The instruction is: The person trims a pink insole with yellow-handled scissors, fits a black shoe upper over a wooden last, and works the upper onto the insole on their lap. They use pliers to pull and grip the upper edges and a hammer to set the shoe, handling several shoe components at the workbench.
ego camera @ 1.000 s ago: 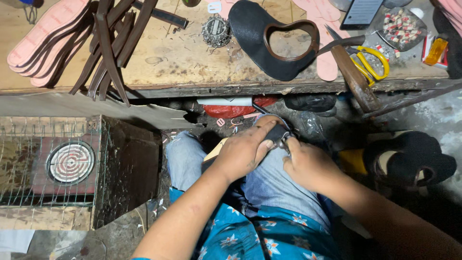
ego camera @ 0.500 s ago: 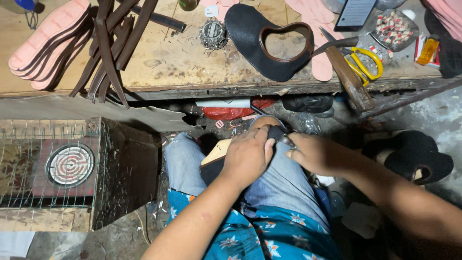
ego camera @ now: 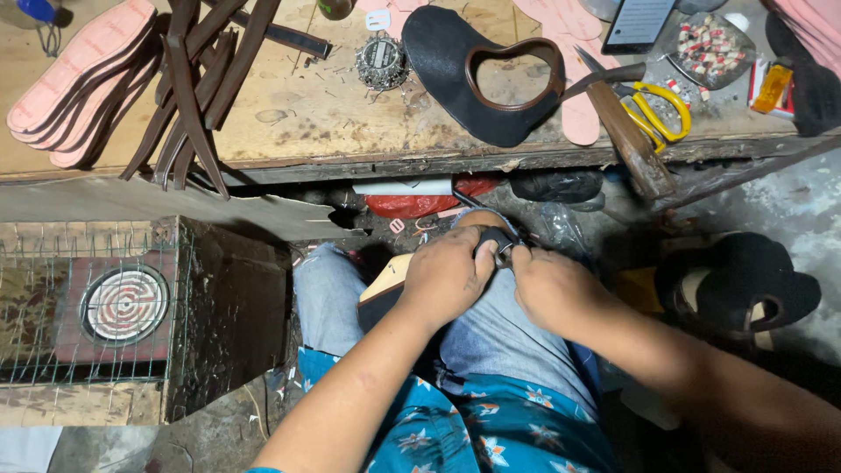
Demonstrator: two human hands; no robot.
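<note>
My left hand [ego camera: 447,278] clamps a shoe [ego camera: 390,287] with a tan sole and dark upper against my lap, over my jeans. My right hand [ego camera: 550,289] meets it at the shoe's far end and pinches the dark upper edge there, fingers closed; a small metal piece shows between the fingertips, too small to identify. Most of the shoe is hidden under both hands.
A wooden workbench [ego camera: 350,114] runs across the top with pink insoles [ego camera: 83,66], brown leather straps [ego camera: 188,83], a black sole with a brown strap [ego camera: 491,74], a hammer [ego camera: 626,131], yellow scissors [ego camera: 657,109] and a tin of tacks [ego camera: 381,63]. A caged electric heater [ego camera: 118,302] stands left; a finished black shoe [ego camera: 745,289] right.
Both hands have stayed on the shoe in my lap, shifting slightly as the fingers work along its far edge. The view has drifted a little.
</note>
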